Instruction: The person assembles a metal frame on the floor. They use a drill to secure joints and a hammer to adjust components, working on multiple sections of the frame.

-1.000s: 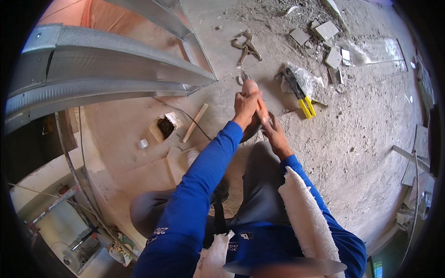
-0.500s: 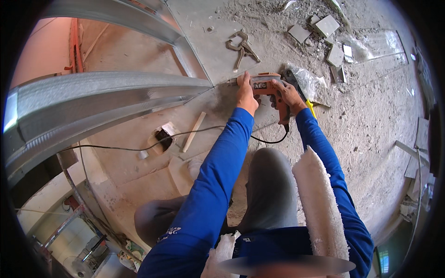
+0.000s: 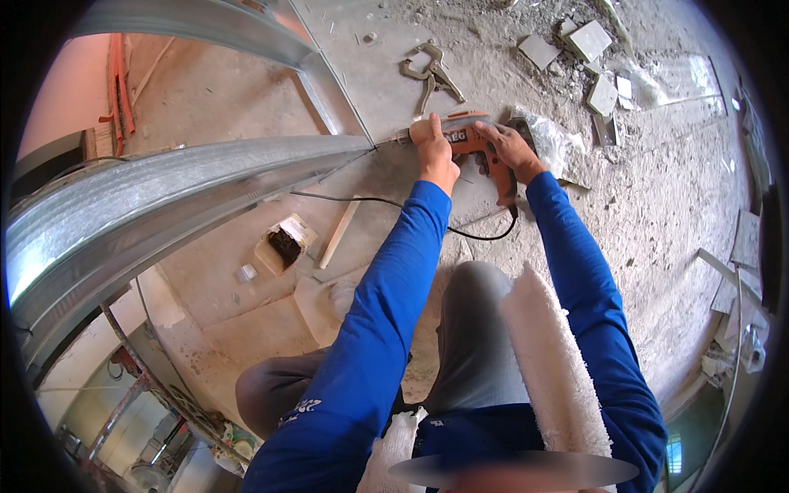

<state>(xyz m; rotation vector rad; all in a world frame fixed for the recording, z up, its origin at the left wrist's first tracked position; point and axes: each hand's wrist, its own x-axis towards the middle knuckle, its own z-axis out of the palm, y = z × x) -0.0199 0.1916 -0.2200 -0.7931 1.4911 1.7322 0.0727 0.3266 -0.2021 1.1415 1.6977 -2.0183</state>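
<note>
Both my hands grip an orange and grey power drill [image 3: 466, 135] lying level, its tip to the left. My left hand [image 3: 436, 156] wraps the front of the drill just behind the chuck. Around the rear and the pistol handle closes my right hand [image 3: 511, 152]. The drill's tip is close to the end of a silver metal stud [image 3: 246, 168]; whether the bit touches it I cannot tell. A black cord [image 3: 485, 237] leaves the handle's base and curves left beneath my left forearm. Beyond the drill lie metal locking pliers [image 3: 431, 74] on the floor.
Broken tiles [image 3: 590, 41] and rubble lie at the far right, with clear plastic wrap [image 3: 552, 141] beside my right hand. A square hole [image 3: 284, 246] opens in the floor at left, next to a wooden strip [image 3: 338, 234]. Another metal stud [image 3: 205, 29] runs across the far left.
The drill has shifted slightly left and up with both hands, its front a little nearer the stud. The cord's path has moved, and the view has turned slightly.
</note>
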